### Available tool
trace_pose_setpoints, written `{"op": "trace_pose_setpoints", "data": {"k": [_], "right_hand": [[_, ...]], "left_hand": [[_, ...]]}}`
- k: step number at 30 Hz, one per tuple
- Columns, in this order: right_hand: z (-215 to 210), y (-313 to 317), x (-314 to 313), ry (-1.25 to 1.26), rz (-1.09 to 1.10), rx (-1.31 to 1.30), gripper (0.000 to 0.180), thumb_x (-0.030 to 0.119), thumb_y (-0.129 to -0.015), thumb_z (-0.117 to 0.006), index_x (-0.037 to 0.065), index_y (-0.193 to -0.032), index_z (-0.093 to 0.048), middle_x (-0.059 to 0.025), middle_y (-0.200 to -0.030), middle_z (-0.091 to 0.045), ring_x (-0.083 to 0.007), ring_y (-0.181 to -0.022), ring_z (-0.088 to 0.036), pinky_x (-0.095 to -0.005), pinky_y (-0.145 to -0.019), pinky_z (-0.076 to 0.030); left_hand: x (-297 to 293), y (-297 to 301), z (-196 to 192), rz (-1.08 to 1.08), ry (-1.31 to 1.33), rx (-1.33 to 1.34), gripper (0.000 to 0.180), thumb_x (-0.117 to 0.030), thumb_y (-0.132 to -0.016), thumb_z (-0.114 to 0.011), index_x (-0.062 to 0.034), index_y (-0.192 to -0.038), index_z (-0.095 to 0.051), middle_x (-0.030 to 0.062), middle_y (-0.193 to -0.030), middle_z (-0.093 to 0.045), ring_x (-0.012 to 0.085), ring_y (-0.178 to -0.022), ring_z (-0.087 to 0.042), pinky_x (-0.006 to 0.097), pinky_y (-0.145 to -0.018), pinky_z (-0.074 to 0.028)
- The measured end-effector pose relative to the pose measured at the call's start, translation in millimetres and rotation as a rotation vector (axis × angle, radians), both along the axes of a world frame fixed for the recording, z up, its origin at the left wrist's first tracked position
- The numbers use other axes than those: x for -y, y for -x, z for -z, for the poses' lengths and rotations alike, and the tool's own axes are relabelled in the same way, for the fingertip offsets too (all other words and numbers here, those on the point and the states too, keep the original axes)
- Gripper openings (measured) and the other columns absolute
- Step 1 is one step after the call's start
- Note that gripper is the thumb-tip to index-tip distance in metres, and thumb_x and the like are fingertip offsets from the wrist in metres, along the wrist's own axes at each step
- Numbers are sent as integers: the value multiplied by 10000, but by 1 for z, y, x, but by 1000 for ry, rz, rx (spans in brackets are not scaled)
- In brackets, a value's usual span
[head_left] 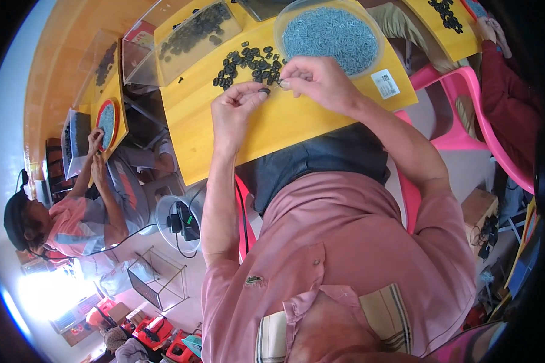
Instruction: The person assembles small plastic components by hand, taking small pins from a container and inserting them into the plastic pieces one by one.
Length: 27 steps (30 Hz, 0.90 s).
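Over the yellow table (191,121), my left hand (232,115) pinches a small black oval plastic part (264,91) between thumb and fingertips. Close by on its right, my right hand (324,85) holds a tiny metal piece (280,82) in a pinch; its exact kind is too small to make out. The two pieces are apart. Just beyond my hands lies a loose pile of similar black parts (242,65). A round clear tub (381,51) full of small silvery metal pieces (330,39) stands behind my right hand.
A clear bin (163,65) with more black parts stands at the far left. On the left, a person (72,227) works at another table beside a red-rimmed tray (114,136). A pink chair (466,121) and another person's sleeve (508,115) are at right.
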State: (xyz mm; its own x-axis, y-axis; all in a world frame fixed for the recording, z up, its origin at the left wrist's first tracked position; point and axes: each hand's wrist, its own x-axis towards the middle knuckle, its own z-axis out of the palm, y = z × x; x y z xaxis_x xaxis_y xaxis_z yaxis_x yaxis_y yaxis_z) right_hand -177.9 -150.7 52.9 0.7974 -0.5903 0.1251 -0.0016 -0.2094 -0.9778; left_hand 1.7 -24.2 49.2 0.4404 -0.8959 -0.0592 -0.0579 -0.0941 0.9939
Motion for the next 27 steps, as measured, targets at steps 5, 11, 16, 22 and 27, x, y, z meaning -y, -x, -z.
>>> {"op": "trace_pose_setpoints", "data": {"k": [5,11,16,22,27], "right_hand": [[2,-6,-11,37,33,93,159,123,-877,-655,-29,-925,-646,-61,-739,-672,-95,-682,-637,-260,-610,-493],[4,-9,-18,166,66,48,163,127,-878,-655,-18,-953,-652,-72,-765,-684,-103,-716,-651,-260,-647,-510],[5,-11,-22,165,71,48,176,130,-876,-654,-20,-969,-660,-90,-809,-700,-109,-755,-666,-258,-682,-524],[1,-11,-22,73,96,-95,190,148,-852,-675,-21,-937,-684,-91,-787,-710,-124,-714,-689,-261,-650,-537],[4,-12,-22,72,120,-132,201,160,-830,-682,-21,-917,-699,-95,-739,-708,-137,-661,-696,-259,-620,-536]], "left_hand": [[-10,14,11,-23,55,-227,192,50,-860,-677,61,-1051,-666,100,-948,-710,147,-875,-684,257,-821,-544],[-13,17,18,-108,147,-314,185,49,-871,-666,79,-1054,-657,133,-968,-708,168,-872,-690,265,-824,-551],[-18,18,18,-91,99,-452,191,39,-882,-656,80,-1069,-656,144,-978,-708,182,-879,-697,273,-847,-550],[-20,19,26,-109,129,-461,241,67,-877,-643,71,-1118,-644,154,-984,-696,203,-885,-691,288,-854,-556],[-21,22,30,-82,126,-483,299,80,-853,-664,67,-1150,-634,146,-991,-697,198,-906,-685,288,-867,-549]]}}
